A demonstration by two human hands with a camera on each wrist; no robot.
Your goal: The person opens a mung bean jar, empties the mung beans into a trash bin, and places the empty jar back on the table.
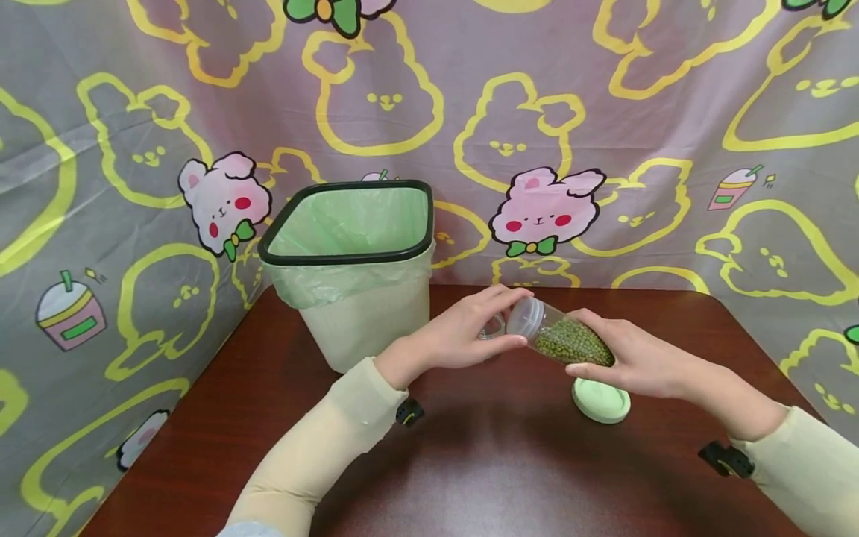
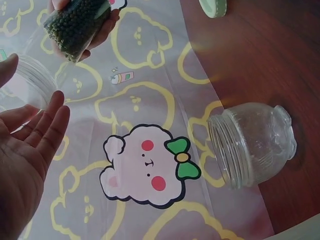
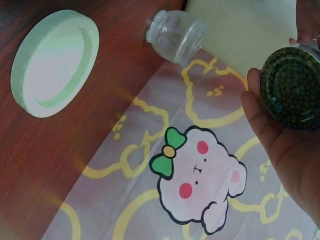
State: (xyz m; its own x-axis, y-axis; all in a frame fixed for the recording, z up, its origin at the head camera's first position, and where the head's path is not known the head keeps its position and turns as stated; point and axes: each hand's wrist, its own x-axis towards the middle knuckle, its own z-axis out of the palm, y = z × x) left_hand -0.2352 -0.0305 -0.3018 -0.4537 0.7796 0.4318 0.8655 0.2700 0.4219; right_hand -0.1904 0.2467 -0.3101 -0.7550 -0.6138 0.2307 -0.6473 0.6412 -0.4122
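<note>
A clear container of green beans [image 1: 570, 341] is held tilted above the table, its clear lid [image 1: 526, 318] toward the left. The right hand [image 1: 637, 358] grips it near the bean-filled base, seen end-on in the right wrist view [image 3: 292, 87]. At the lid end, the left hand [image 1: 463, 328] holds the lid between thumb and fingers; in the left wrist view the left hand [image 2: 30, 145] is beside the lid [image 2: 32, 82]. Behind the lid stands an empty glass jar [image 2: 250, 145], partly hidden in the head view. A pale green round lid [image 1: 601, 400] lies below the right hand.
A bin [image 1: 365, 317] with a black rim and green liner stands at the table's back left, left of the left hand. Patterned cloth [image 1: 537, 156] hangs behind the brown table [image 1: 496, 462] and along its sides.
</note>
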